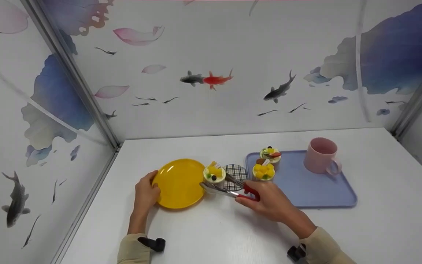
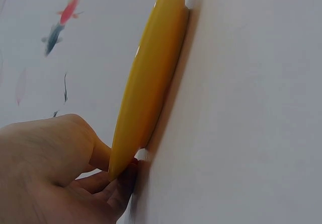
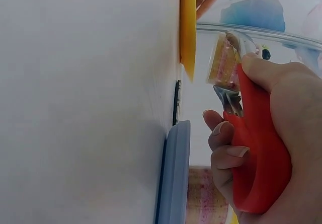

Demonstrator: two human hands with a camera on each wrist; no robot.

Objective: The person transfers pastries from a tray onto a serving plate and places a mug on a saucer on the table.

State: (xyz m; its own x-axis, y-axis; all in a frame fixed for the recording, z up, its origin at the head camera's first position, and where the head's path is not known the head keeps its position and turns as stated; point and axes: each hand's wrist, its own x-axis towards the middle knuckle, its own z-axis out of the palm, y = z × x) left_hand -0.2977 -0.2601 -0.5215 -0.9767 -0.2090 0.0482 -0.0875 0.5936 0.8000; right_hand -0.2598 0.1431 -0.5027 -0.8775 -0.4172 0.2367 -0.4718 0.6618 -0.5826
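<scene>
My left hand [image 1: 146, 195] pinches the left rim of a yellow plate [image 1: 179, 184], its thumb on top and fingers below, as the left wrist view shows. With my right hand [image 1: 274, 202] I grip tongs [image 3: 256, 148] by their red handles. Between the metal tips is a fruit-topped dessert cup [image 1: 214, 175], held up off the table near the plate's right edge. Its clear side with layered filling shows in the right wrist view. A round checked coaster [image 1: 236, 175] lies just behind the tongs.
A blue tray [image 1: 317, 192] lies to the right. On it stand a pink mug [image 1: 320, 156] and, at its left side, two more dessert cups, one topped with yellow fruit [image 1: 263, 171] and one with mixed fruit [image 1: 270, 154]. A patterned wall [image 1: 214, 110] borders the white table's back.
</scene>
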